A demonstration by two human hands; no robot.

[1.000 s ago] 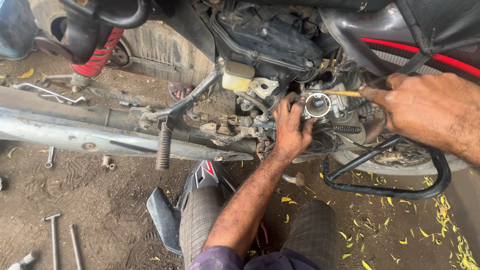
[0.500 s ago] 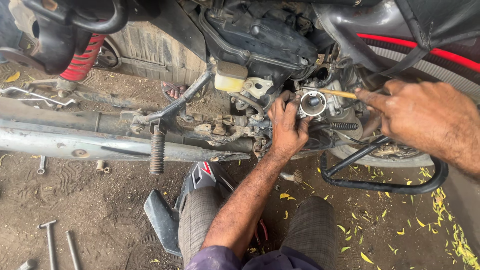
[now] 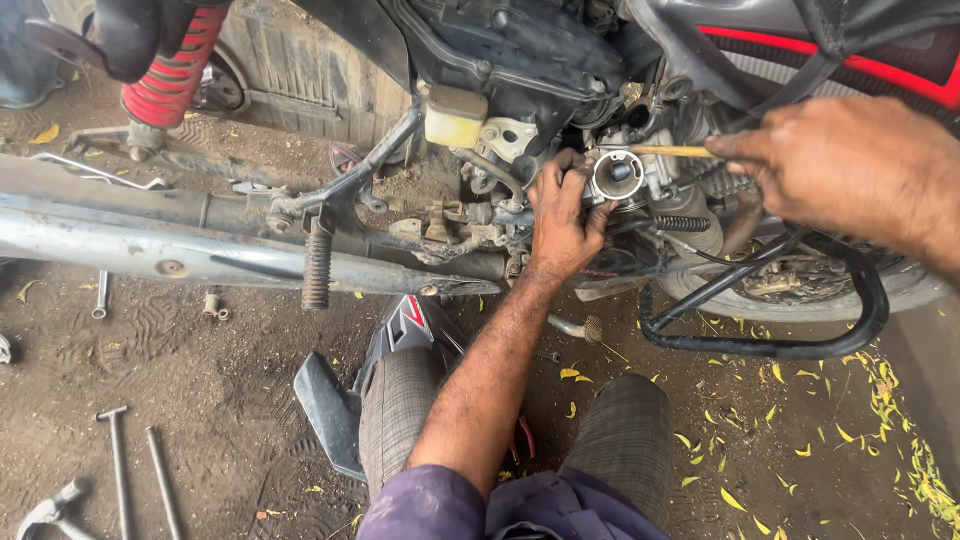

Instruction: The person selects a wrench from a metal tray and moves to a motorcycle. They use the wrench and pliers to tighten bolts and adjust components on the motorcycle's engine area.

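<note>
A: Head view, left hand (image 3: pixel 560 225) first?

B: It reaches up from the near side, its grip pinching the round metal carburettor (image 3: pixel 617 175) at the middle of the motorcycle engine (image 3: pixel 520 60), fingers curled round the left of its open mouth.

A: And the right hand (image 3: pixel 850 170)?

B: It comes in from the right, its grip pressed together on the end of a thin brass-coloured rod (image 3: pixel 670 151). The rod lies level, with its far tip at the carburettor's top edge.

A: What sits about them?

B: A cream fluid reservoir (image 3: pixel 455 115) just left of the carburettor. Lower left, the long grey exhaust pipe (image 3: pixel 150 250) with a ribbed footpeg (image 3: pixel 317 265) hanging in front of it. A red coil spring (image 3: pixel 170 75) stands at the far left. A black crash guard tube (image 3: pixel 780 345) loops under the right hand.

A: And on the dirt floor (image 3: pixel 200 380)?

B: A black panel with a red mark (image 3: pixel 400 330) by the person's knee, T-handled tools (image 3: pixel 115 460) at near left, yellow leaves (image 3: pixel 800 440) scattered near right
</note>
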